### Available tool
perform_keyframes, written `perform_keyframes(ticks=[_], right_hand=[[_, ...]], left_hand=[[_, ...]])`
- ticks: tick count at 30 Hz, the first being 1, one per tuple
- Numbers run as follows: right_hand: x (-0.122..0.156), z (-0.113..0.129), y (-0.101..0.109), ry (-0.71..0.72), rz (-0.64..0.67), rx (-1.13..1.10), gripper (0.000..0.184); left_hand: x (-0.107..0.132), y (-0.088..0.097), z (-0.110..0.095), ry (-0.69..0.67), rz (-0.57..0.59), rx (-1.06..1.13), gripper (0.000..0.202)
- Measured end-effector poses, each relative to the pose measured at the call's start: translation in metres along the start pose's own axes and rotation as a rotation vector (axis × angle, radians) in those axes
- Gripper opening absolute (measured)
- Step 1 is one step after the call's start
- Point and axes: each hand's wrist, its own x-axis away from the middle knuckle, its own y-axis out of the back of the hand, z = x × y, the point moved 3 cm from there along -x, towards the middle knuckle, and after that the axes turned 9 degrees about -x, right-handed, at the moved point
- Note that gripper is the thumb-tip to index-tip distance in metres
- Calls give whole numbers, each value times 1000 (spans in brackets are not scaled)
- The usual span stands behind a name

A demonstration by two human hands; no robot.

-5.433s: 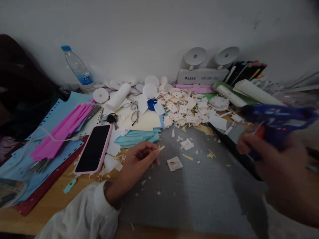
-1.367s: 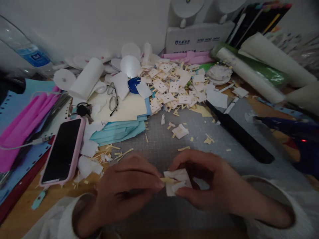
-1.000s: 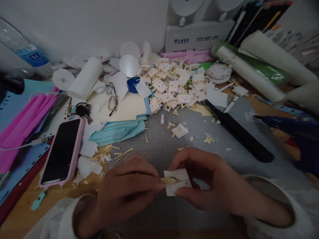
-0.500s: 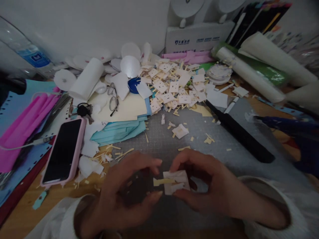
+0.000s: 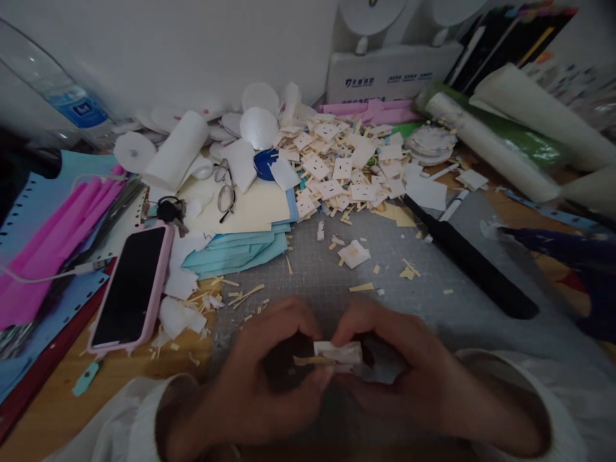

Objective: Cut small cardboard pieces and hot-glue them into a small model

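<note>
Between my hands is a small white paper square [image 5: 344, 353], tilted so that it shows as a narrow band. A thin yellow paper strip [image 5: 308, 361] sticks out of its left side. My right hand [image 5: 399, 359] pinches the square at its right part, thumb below and forefinger above. The fingertips of my left hand [image 5: 279, 366] close on its left edge, the thumb pressing under the strip. Ahead on the grey cutting mat [image 5: 312, 269] lies another white paper square [image 5: 355, 254] among yellow scraps.
A heap of white squares with slots [image 5: 341, 168] rises at the back. A black-handled knife-like tool [image 5: 476, 263] lies to the right, near a dark blue glue gun [image 5: 553, 244]. A pink-cased phone [image 5: 129, 289], glasses [image 5: 226, 192] and teal paper [image 5: 235, 250] are at left.
My left fingers have come in from being apart and now touch the square's left edge. The square has tipped, showing less of its face. The camera view has shifted slightly.
</note>
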Motion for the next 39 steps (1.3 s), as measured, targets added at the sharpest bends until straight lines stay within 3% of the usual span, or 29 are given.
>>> perform_keyframes(ticks=[12,17,20,24,27,30,34,36,39], right_hand=[[-1,-1,-1,68,4,41,28],[-1,-4,-1,44,-15,20,29],[0,-7,-1,7,-33,-12,29],[0,-9,-2,-45,-49,-62,26],[-2,-8,-1,-64,-31,-47,21],[-7,-5,13,12,-26,108,24],[-13,-8,46,194,-57,568,25],[-14,-17,58,207,26,749,20],[-14,-29,64,178,135,839,18]], left_hand=[[2,-2,4,75,38,-4,9],[0,2,0,58,40,104,5],[0,6,0,66,21,141,17],[1,9,0,-28,29,-13,41],[1,9,2,-60,35,-122,40],[0,11,6,-51,-25,-213,34],[-4,14,15,-8,-134,-353,32],[-7,14,21,-4,-165,-458,31],[-8,13,28,-39,-167,-635,30]])
